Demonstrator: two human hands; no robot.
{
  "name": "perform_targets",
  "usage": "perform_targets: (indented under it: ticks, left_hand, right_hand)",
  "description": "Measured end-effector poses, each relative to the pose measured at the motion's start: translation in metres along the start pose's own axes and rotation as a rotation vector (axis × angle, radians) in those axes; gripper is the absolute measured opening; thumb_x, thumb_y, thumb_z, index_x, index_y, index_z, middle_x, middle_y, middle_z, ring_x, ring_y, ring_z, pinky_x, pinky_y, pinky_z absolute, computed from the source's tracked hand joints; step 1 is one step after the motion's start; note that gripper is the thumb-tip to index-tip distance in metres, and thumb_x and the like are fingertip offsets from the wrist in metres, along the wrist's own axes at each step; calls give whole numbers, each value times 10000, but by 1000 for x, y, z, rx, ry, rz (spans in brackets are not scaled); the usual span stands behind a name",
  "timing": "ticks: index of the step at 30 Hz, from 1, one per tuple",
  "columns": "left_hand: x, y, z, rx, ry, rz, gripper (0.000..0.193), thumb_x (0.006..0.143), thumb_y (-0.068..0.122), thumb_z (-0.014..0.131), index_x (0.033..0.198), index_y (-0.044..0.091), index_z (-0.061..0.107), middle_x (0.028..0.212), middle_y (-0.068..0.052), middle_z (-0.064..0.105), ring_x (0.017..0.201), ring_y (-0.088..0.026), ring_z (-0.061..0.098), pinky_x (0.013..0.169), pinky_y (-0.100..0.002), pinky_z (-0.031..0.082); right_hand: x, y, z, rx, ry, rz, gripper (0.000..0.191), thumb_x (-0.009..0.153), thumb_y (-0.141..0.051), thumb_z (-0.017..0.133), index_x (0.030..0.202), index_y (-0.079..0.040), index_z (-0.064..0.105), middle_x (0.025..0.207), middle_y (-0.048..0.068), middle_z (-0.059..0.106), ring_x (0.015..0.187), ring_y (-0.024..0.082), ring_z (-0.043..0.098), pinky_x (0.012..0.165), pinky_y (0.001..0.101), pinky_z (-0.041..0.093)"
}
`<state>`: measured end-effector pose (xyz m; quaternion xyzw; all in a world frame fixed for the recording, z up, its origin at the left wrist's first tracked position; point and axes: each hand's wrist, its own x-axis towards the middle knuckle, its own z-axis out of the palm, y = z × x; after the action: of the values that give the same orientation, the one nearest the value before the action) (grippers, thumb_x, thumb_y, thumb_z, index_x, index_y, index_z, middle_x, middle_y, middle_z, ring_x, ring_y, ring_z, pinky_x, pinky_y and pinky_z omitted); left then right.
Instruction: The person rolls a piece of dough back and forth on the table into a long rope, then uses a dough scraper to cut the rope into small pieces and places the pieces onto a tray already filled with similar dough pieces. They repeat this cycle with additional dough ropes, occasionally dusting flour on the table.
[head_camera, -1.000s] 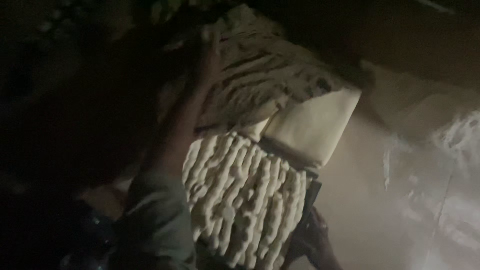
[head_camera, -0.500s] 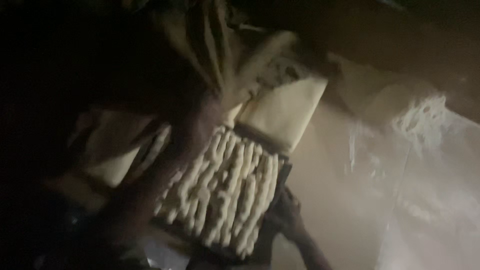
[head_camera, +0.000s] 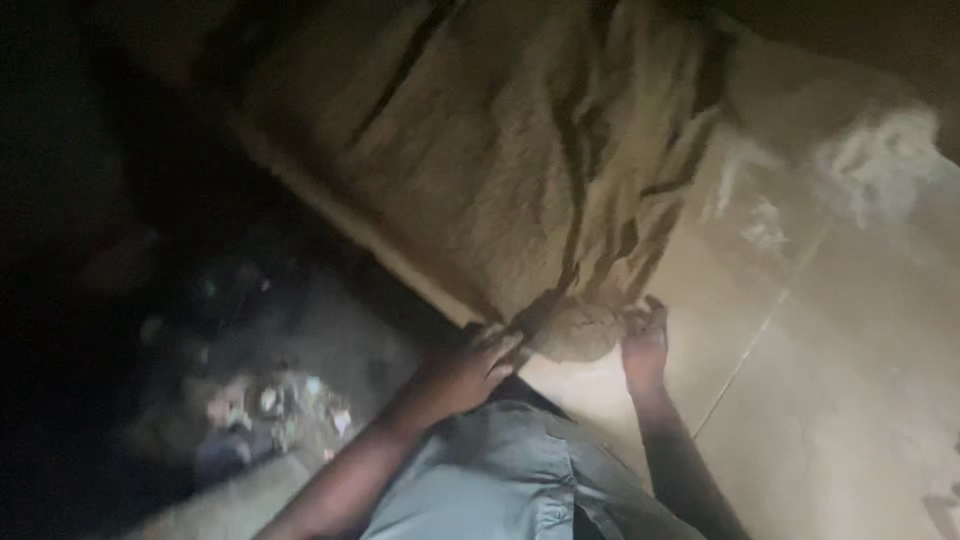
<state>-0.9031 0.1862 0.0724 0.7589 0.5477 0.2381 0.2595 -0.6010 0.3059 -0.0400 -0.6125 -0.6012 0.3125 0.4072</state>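
Both hands grip the near corner of a fuzzy tan blanket (head_camera: 500, 150), which stretches away above them over a pale mattress edge (head_camera: 400, 265). The left hand (head_camera: 470, 365) lies with fingers spread on the bunched corner; the right hand (head_camera: 645, 340) curls round its far side, pinching cloth. Pulling evenly with both hands, keeping the corner taut, should lay it flat. Half a second ago a ridged white mat lay in front of the hands; now the blanket covers that spot.

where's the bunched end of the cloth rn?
Head view, lower centre: the bunched cloth end sits between the left hand and right hand, over the tiled floor.
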Motion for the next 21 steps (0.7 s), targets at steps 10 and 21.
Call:
perform_targets:
  ticks: [10,21]
  left_hand:
    - [-78,-13,23,-179,-377,-337,534,978,348,571,1446,93,526,1404,-185,592,1312,-371,552,1093,-488,435]
    - [-182,-400,85,-412,-241,-1082,547,952,325,599,1436,85,514,1321,-193,621,1233,-370,590,1039,-486,464]
  right_hand:
    - [-54,-48,111,-629,-146,-611,748,951,-409,688,1497,76,526,1564,351,438,1464,539,370,1157,721,255]
    - [-74,-22,210,-810,-139,-424,749,1015,-493,633,1490,58,457,1558,336,398,1451,514,371,1145,632,340]
